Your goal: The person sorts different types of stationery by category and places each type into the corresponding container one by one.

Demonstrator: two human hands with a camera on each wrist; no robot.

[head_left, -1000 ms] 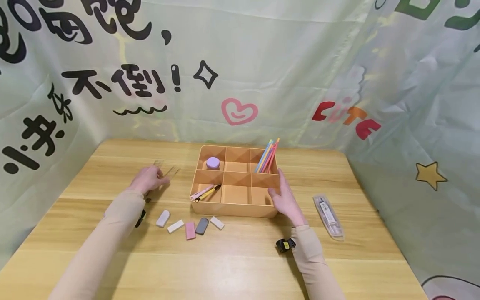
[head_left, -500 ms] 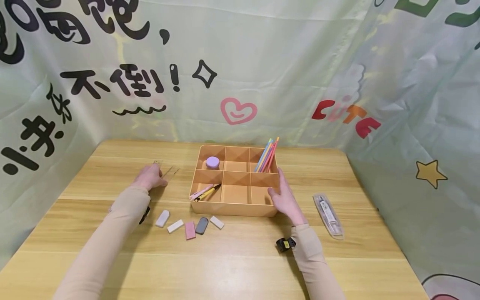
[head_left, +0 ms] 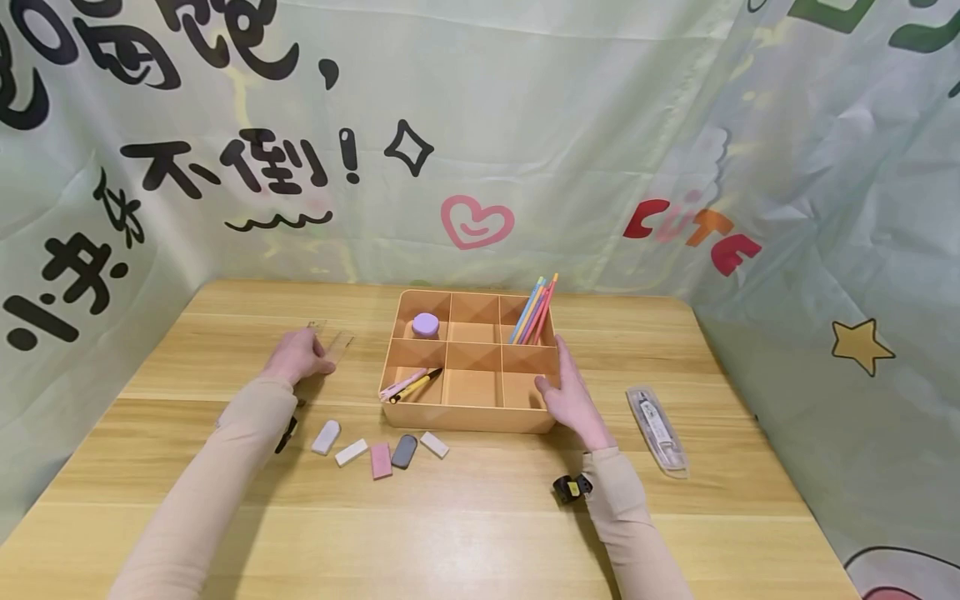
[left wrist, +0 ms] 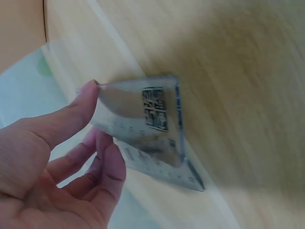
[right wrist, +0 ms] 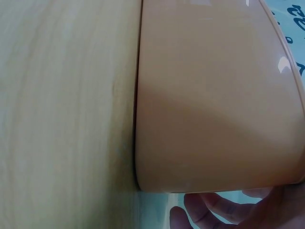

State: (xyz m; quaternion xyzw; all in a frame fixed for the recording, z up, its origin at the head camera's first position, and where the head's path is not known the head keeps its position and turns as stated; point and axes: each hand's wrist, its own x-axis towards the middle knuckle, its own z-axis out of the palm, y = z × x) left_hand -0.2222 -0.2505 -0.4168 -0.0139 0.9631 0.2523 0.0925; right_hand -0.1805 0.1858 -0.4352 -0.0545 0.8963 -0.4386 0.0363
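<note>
At the left of the table, my left hand pinches a clear plastic ruler with black printing, thumb on its edge. A second clear strip with scale marks lies angled just beneath it, near the curled fingers. In the head view these transparent pieces are faint beside the fingertips. My right hand grips the right side of an orange-tan compartment box, thumb over the rim and fingers along the outer wall. The right wrist view shows the box's smooth wall with fingertips at its end.
In the box are a purple round-lidded item, colored pencils or sticks and pens. In front lie several erasers, including a pink one and a grey one. A clear-packaged pen-like item lies right. Printed fabric surrounds the table.
My left hand and forearm have shifted slightly to the right, and the clear strip at its fingertips has tilted a little. The right hand stays on the box, which has not moved.
</note>
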